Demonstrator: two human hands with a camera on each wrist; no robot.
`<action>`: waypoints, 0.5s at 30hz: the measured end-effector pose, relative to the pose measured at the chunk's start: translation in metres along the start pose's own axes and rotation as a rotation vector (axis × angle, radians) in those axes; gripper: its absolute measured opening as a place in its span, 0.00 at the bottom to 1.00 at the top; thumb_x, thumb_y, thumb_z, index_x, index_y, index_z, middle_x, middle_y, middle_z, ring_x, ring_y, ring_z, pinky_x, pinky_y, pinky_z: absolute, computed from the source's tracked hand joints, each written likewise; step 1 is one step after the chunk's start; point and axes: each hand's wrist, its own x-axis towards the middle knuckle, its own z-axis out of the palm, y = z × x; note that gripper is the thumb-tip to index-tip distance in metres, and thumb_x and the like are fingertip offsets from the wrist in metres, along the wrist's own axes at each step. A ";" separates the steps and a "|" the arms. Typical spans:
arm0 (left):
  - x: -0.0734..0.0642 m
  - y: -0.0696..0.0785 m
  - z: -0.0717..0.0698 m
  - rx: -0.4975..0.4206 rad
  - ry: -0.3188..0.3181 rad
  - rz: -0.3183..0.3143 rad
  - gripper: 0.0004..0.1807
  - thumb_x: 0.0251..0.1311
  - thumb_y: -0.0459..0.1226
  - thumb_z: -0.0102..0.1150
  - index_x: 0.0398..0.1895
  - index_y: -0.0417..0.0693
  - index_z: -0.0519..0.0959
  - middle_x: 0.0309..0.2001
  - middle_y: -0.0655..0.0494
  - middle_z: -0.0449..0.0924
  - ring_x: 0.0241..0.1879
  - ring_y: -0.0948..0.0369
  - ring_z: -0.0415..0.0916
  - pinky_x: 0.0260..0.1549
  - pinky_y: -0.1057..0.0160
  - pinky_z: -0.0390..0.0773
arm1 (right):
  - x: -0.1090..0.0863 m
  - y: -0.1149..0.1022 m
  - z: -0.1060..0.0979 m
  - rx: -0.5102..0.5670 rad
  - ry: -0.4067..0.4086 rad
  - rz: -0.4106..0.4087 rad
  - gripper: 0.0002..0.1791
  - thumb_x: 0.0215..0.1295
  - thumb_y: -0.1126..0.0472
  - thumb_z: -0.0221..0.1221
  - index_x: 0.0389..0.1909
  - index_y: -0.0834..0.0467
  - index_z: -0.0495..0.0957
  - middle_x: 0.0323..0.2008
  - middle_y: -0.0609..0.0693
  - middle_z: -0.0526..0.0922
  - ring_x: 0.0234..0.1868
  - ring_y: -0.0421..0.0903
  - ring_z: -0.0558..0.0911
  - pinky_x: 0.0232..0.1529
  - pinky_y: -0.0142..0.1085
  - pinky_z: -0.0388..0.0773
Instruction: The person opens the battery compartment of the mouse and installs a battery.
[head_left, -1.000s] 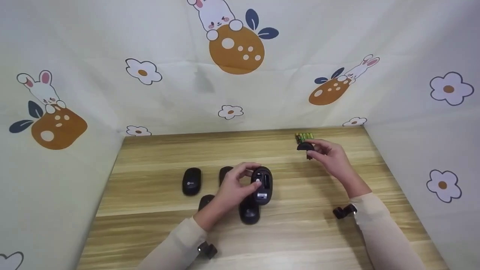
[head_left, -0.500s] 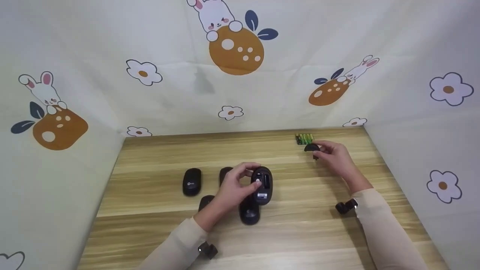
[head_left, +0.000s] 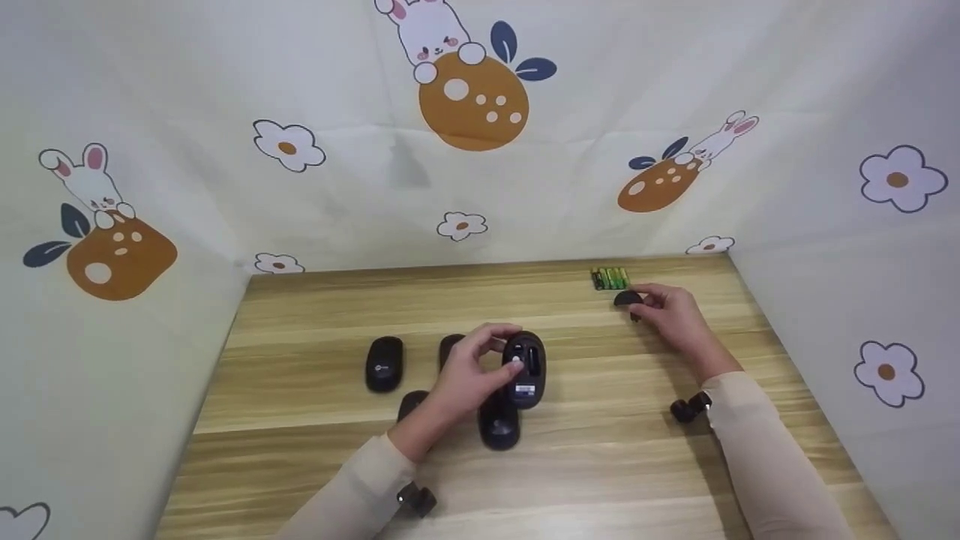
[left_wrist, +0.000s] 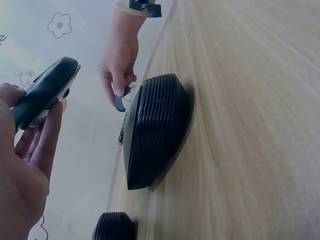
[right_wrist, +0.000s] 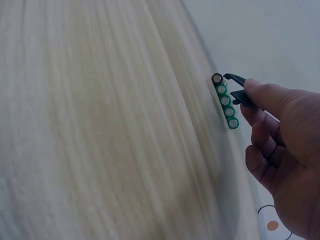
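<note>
My left hand (head_left: 466,379) grips a black computer mouse (head_left: 526,397), raised off the table with its underside toward the head camera. A long open slot like a battery compartment shows there, beside a white label. Between thumb and fingers my right hand (head_left: 675,321) pinches a small black curved cover (head_left: 627,298) with a narrow tab. Just beyond that cover, several green batteries (head_left: 611,279) lie side by side in a row. The right wrist view shows the batteries (right_wrist: 226,101) end-on, with the cover (right_wrist: 243,97) close by; whether they touch cannot be told.
A black mouse (head_left: 384,364) lies on the wooden table (head_left: 300,307) at the left. Another mouse (head_left: 499,427) sits under the raised one, and two more are partly hidden by the left hand and arm. Patterned cloth (head_left: 360,195) closes off the back and sides.
My right hand has shifted slightly right and nearer with the cover, so more of the battery row shows. The left hand and its mouse have stayed almost still.
</note>
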 end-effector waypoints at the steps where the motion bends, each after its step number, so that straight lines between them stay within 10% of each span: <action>1: 0.000 0.000 0.000 0.000 0.001 0.000 0.27 0.65 0.33 0.78 0.67 0.49 0.84 0.59 0.57 0.87 0.53 0.56 0.85 0.68 0.43 0.75 | 0.000 0.001 0.000 -0.007 0.001 -0.004 0.19 0.72 0.67 0.73 0.61 0.65 0.88 0.36 0.57 0.87 0.34 0.44 0.81 0.33 0.26 0.78; 15: 0.000 0.002 -0.002 -0.002 0.007 0.019 0.27 0.64 0.29 0.76 0.67 0.46 0.83 0.59 0.53 0.86 0.52 0.55 0.85 0.69 0.45 0.78 | 0.005 0.015 0.001 -0.136 -0.034 0.003 0.18 0.74 0.63 0.72 0.61 0.64 0.87 0.38 0.55 0.88 0.38 0.45 0.82 0.41 0.33 0.77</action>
